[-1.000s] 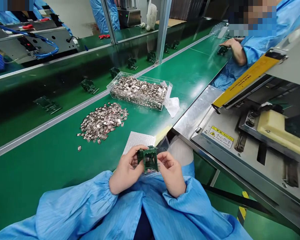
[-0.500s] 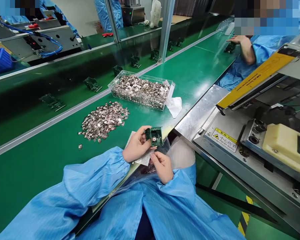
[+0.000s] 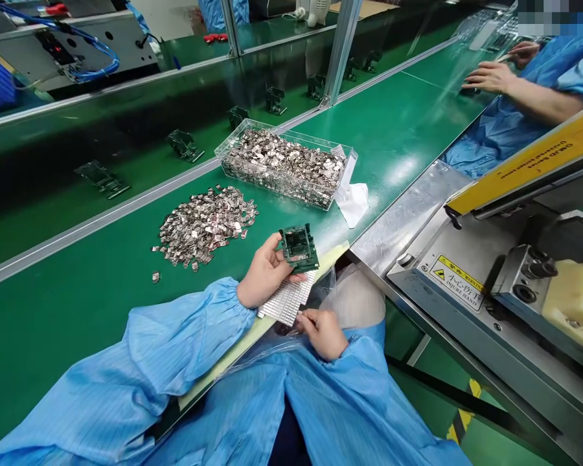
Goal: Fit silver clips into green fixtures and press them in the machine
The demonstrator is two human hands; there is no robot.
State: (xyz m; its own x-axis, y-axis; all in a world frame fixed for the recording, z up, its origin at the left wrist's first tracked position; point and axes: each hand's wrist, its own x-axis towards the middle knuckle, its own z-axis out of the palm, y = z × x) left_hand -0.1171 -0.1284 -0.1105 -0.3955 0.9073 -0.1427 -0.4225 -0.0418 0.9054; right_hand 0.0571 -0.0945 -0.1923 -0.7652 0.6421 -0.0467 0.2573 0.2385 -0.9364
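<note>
Head view: small green circuit board (image 3: pixel 298 247)

The left hand (image 3: pixel 265 275) is gripping a small green circuit board (image 3: pixel 298 247) by its near edge, holding it tilted above the green bench top (image 3: pixel 78 310). The right hand (image 3: pixel 323 331) is resting lower, fingers pinching the edge of a ribbed silver sheet (image 3: pixel 289 301) that is lying just under the board. A loose heap of small metal parts (image 3: pixel 206 223) is sitting left of the board, and a clear tray (image 3: pixel 286 167) filled with the same parts is standing beyond it. A white cloth (image 3: pixel 354 197) is lying beside the tray. A co-worker's hand (image 3: pixel 488 76) is resting on the bench, far right
</note>
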